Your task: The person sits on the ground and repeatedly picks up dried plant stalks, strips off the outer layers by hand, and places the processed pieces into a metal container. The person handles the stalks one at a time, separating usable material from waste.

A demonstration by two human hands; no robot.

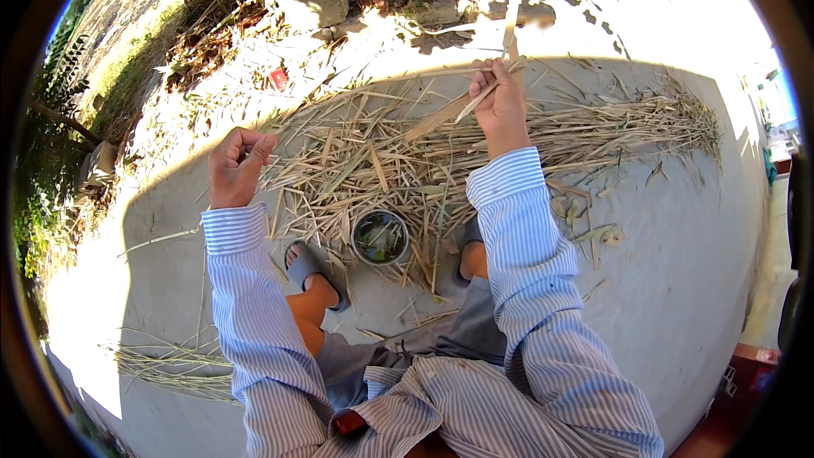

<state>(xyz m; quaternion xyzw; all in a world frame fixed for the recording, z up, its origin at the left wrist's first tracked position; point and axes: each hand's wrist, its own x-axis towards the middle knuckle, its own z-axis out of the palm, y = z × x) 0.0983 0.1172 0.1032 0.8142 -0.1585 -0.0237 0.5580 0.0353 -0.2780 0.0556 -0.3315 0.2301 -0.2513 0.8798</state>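
Observation:
My right hand [500, 110] is closed on dry, straw-coloured stalks with flat leaf strips [441, 119], which stick out to the upper right and lower left of the fist. Off to the left, my left hand [237, 165] is raised with its fingers curled and the thumb pressed against them. Whatever it pinches, if anything, is too small to make out. Beneath both hands spreads a loose pile of dry stalks [339, 174]. A round container [380, 237] with dark liquid and some bits of plant stands at the pile's near edge, between my feet.
Long stalks [610, 127] lie lined up on the grey concrete floor [661, 237] to the right. Thin greenish stems [170, 366] lie at lower left. A small red packet [278, 78] sits in the sunlit litter beyond. Stone blocks [318, 7] edge the far side.

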